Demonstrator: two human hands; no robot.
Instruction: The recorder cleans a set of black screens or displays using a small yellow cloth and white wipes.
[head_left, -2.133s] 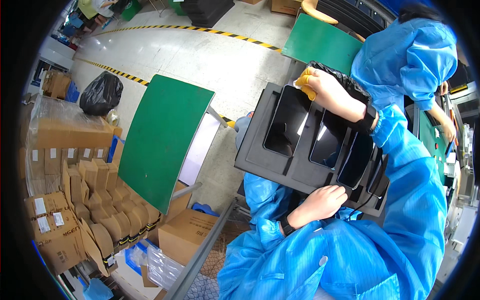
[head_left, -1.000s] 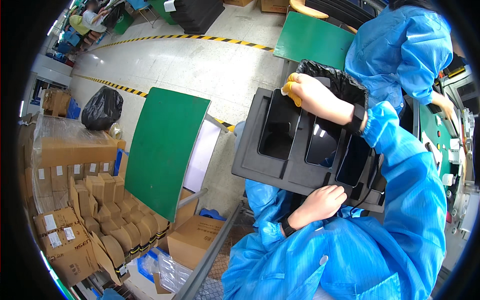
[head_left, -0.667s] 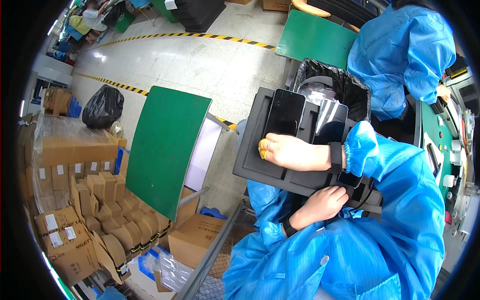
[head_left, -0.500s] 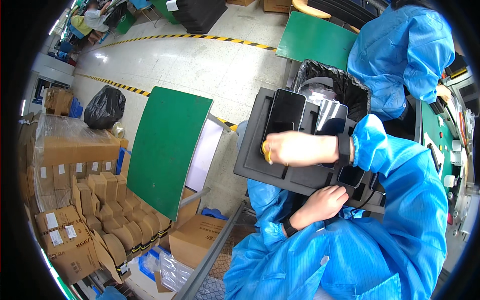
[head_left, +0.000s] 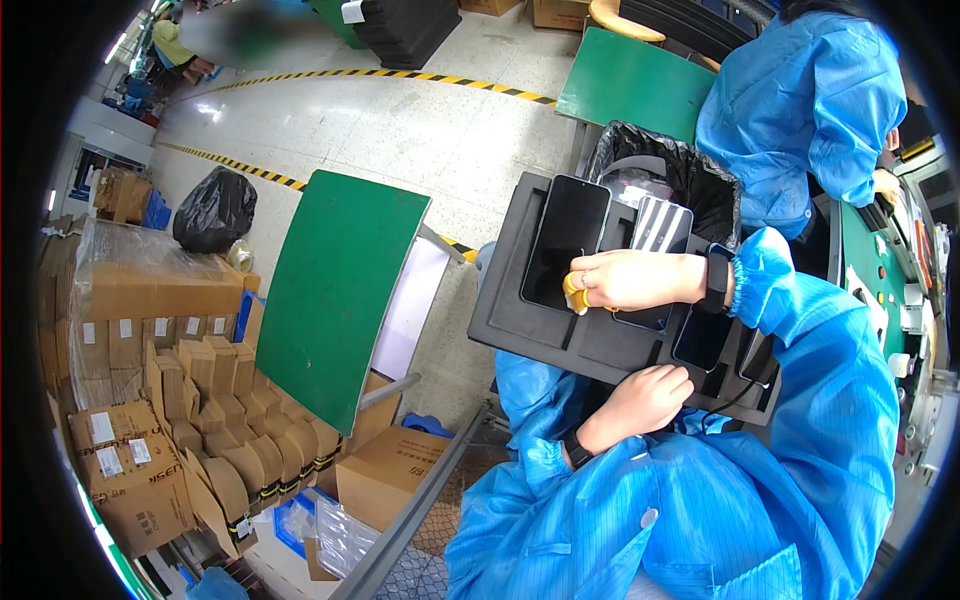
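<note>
A black tray (head_left: 497, 310) with shallow compartments lies in front of me, holding several phones. At its left is a large dark-screened phone (head_left: 568, 225). Beside it a second phone (head_left: 662, 224) reflects bright stripes, and another dark phone (head_left: 700, 340) lies at the near right. My right hand (head_left: 625, 280) is closed over the tray, pinching a small yellow piece (head_left: 576, 292) at the large phone's lower right edge; its exact kind is unclear. My left hand (head_left: 640, 405) curls its fingers over the tray's near rim, the thumb hidden.
A bin with a black liner (head_left: 715, 180) stands beyond the tray. A co-worker in a blue smock (head_left: 800, 110) sits at the far right by a green bench (head_left: 858, 245). Left are a green board (head_left: 340, 290), cardboard boxes (head_left: 145, 490) and a black bag (head_left: 215, 210).
My right hand has slid right, from the large phone's lower part to its lower right edge, uncovering more of the screen. My left hand has barely moved.
</note>
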